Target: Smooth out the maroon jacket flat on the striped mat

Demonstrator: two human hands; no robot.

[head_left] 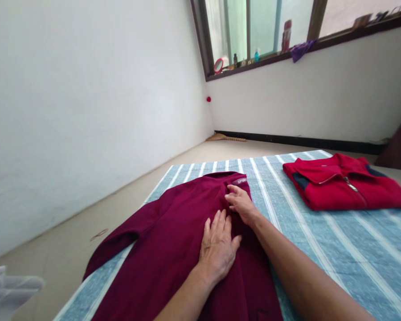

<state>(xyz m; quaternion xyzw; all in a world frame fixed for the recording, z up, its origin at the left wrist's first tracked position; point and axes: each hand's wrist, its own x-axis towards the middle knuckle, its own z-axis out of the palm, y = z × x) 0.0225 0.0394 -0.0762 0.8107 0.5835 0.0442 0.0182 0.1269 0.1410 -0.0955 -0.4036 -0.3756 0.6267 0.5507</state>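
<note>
A maroon jacket (173, 232) lies on a blue and white striped cloth, its left-hand sleeve hanging toward the edge. Near its collar, a grey patch with white lettering (241, 181) shows. My left hand (217, 245) rests flat on the jacket's middle, fingers stretched forward and thumb apart. Just beyond it, my right hand (241, 204) touches the fabric below the lettered patch, its fingers slightly bent and spread. Both forearms cover parts of the lower jacket.
On the striped cloth (341, 240), a folded red jacket (341, 183) lies to the right. A brush or broom (222, 137) is on the floor by the corner. The windowsill holds a red mirror (218, 65), bottles and a purple cloth (300, 50). White plastic (13, 290) shows lower left.
</note>
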